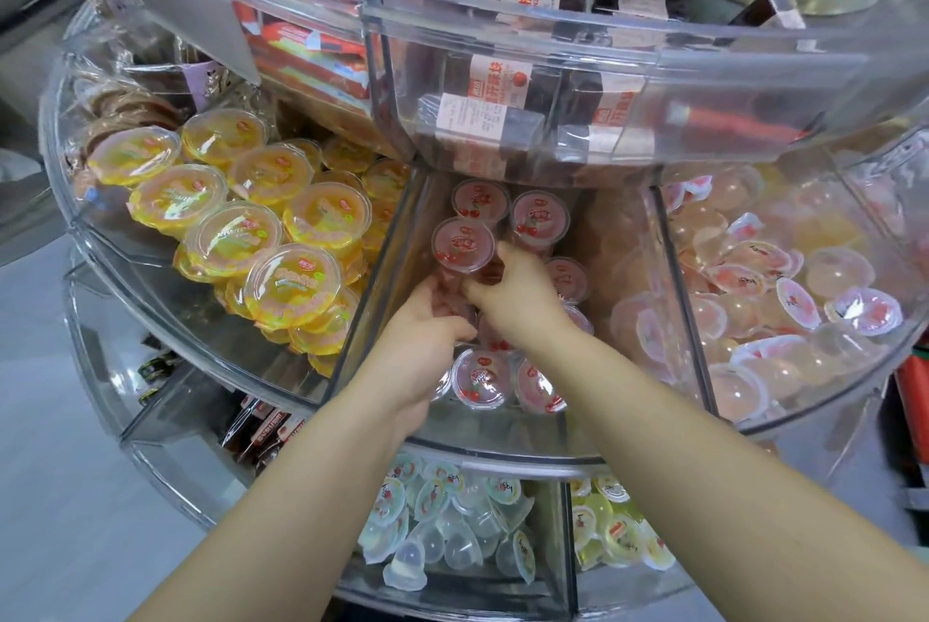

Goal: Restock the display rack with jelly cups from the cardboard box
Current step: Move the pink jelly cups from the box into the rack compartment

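The red jelly cups [465, 244] sit in the middle compartment [402, 219] of the clear display rack [90, 229], and both hands reach in among them. The right hand [518, 292] pinches one cup at its rim, while the left hand [427, 325] curls around cups below — I cannot tell how many. The risk is that the stacked cups slide and topple when the hands pull out, or that an arm knocks the front row.

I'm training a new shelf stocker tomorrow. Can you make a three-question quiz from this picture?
1. True or false: both hands are in the compartment of red cherry jelly cups.
2. Which cups fill the compartment to the left of it? A) yellow jelly cups B) green cups C) blue cups
3. Fill in: the dark wrapped bars sit on the tier ____ the one being stocked.

Key: 1 true: left hand and right hand both reach among them. 2 A. 3 above.
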